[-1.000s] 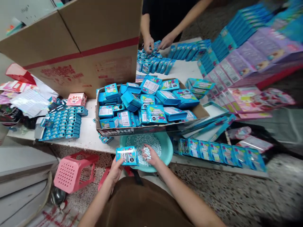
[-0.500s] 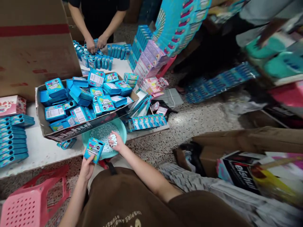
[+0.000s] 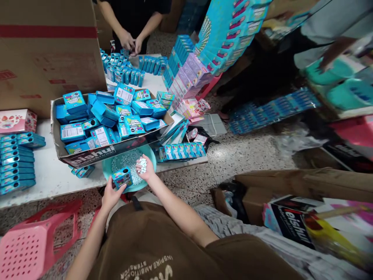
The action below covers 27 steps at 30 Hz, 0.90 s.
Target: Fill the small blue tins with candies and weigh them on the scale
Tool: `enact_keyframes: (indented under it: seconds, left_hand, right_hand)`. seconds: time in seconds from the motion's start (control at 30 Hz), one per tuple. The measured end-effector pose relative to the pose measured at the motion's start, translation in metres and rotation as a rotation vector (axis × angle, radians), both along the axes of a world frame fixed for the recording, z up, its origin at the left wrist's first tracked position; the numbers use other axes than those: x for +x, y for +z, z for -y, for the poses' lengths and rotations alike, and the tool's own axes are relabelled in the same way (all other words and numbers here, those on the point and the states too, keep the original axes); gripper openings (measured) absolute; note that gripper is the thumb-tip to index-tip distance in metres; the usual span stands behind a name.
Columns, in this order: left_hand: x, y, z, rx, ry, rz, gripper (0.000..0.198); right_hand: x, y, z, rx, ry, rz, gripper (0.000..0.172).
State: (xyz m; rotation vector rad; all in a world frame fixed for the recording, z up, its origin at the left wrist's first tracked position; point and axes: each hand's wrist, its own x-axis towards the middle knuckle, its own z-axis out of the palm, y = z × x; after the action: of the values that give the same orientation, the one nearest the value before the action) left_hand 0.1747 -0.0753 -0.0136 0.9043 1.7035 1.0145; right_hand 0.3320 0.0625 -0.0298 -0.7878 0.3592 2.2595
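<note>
My left hand [image 3: 111, 196] grips a small blue candy box [image 3: 122, 178] between thumb and fingers; a dark round hole shows at the box's upper edge. To its right, my right hand [image 3: 149, 173] is cupped palm up around a heap of small pale candies [image 3: 142, 165]. Both hands are over a turquoise basin [image 3: 153, 159], where many more of these loose candies [image 3: 124, 159] lie. Just beyond the basin, a long cardboard carton [image 3: 90, 158] is filled with jumbled blue candy boxes [image 3: 135, 126].
Stacked blue boxes [image 3: 17, 167] stand on the white table [image 3: 55, 182] at left, below a big brown carton [image 3: 52, 70]. Across the table are a co-worker's hands [image 3: 132, 42] and rows of boxes. A pink stool [image 3: 23, 249] is lower left; cartons [image 3: 262, 182] stand at right.
My left hand has lifted the candy box and brought it nearer my right hand, tilting it so its hole shows. The co-worker's hands have risen off the boxes.
</note>
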Motion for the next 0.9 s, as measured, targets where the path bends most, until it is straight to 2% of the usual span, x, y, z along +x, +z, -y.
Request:
enact_keyframes:
  seconds: [0.1,0.17,0.47,0.53,0.7,0.83,0.9]
  left_hand:
    - [0.000,-0.002,-0.006,-0.003,-0.155,-0.315,0.051]
    - [0.000,-0.001,-0.009,0.000,-0.232,-0.440,0.048]
    - [-0.002,0.010,-0.023,0.157,-0.484,-0.665,0.044]
    - [0.000,0.007,-0.025,0.158,-0.475,-0.639,0.044]
    - [0.007,-0.001,-0.026,0.114,-0.336,-0.577,0.046]
    - [0.008,0.001,-0.028,0.161,-0.408,-0.573,0.042]
    - [0.007,0.002,-0.029,0.138,-0.404,-0.562,0.043]
  right_hand:
    - [-0.002,0.010,-0.003,0.006,-0.028,-0.028,0.027]
    - [-0.004,0.016,-0.003,0.024,-0.039,-0.018,0.027]
    - [-0.016,0.030,-0.001,0.210,-0.156,0.313,0.024]
    - [-0.017,0.032,-0.002,0.251,-0.170,0.334,0.025]
    - [-0.019,0.039,-0.003,0.380,-0.167,0.358,0.029]
    - [-0.018,0.039,0.000,0.432,-0.170,0.381,0.031]
    - [-0.018,0.038,0.001,0.423,-0.162,0.385,0.031]
